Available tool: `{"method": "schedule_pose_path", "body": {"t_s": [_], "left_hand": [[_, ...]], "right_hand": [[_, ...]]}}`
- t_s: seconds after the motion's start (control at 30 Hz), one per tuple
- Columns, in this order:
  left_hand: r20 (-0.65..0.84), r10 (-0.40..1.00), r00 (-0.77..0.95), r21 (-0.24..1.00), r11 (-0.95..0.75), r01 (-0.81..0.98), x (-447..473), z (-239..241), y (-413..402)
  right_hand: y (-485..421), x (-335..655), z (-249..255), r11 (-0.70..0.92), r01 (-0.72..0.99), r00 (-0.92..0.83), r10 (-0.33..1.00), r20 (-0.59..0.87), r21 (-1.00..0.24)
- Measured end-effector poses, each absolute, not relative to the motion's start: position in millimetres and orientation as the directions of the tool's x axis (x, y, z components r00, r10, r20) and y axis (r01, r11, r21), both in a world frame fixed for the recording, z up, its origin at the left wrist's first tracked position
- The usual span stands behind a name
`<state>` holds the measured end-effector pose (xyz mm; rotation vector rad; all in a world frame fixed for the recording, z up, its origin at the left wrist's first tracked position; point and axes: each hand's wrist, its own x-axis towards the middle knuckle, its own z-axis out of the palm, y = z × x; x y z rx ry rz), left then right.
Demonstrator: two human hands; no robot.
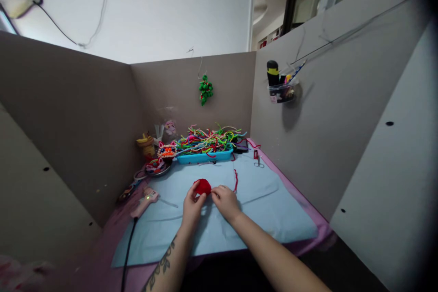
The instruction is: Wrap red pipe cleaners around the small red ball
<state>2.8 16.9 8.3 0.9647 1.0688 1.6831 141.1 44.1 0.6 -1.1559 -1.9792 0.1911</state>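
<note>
- Hands close together over the blue mat (273, 219): my left hand (192, 205) is clamped on the red piece (203, 186), pinching its near-left edge, probably to steady it.
- My right hand (224, 200) has its fingertips at the piece's right edge. From this far off I cannot tell whether they grip it or only touch it.
- The piece sits at the mat's middle, right in front of me, with a loose red strand (235, 180) just beside it.
- The tray (205, 157) lies at the back of the bench (102, 255), heaped with pipe cleaners (208, 140) of many colours that spill over its rim. It seems set there to be within reach yet off the working spot.
- A glue gun (145, 200) lies at the mat's left edge, its cord trailing toward me.
- Scissors (257, 159) lie at the right, near the wall.
- A bowl (158, 167) left of the tray holds small coloured bits, too small to name.
- A cup (282, 92) stuck to the right wall holds a dark bottle and some sticks.
</note>
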Motion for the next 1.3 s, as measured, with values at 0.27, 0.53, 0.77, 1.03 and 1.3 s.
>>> {"method": "schedule_pose_path", "body": {"t_s": [0.27, 0.53, 0.77, 1.03, 1.3], "left_hand": [[0.086, 0.947, -0.311, 0.920, -0.195, -0.341, 2.2, 12.0, 14.4], [0.051, 0.953, -0.299, 0.920, -0.162, -0.357, 1.9, 11.8, 13.0], [0.022, 0.961, -0.274, 0.917, -0.129, -0.377, 0.7, 10.6, 12.0], [-0.020, 0.967, -0.254, 0.891, -0.098, -0.442, -1.5, 11.0, 12.6], [0.021, 0.975, -0.223, 0.882, -0.123, -0.456, -2.2, 7.3, 14.3]], "right_hand": [[46.2, 141.3, -1.0, 0.600, 0.540, -0.221, 0.778, 0.588, -0.590], [45.6, 140.9, -0.2, 0.596, 0.522, -0.218, 0.785, 0.580, -0.611], [46.5, 139.3, -1.6, 0.582, 0.484, -0.190, 0.799, 0.571, -0.653], [46.7, 139.3, -1.5, 0.618, 0.473, -0.220, 0.773, 0.595, -0.628], [46.9, 139.6, -0.2, 0.643, 0.471, -0.220, 0.749, 0.625, -0.604]]}}
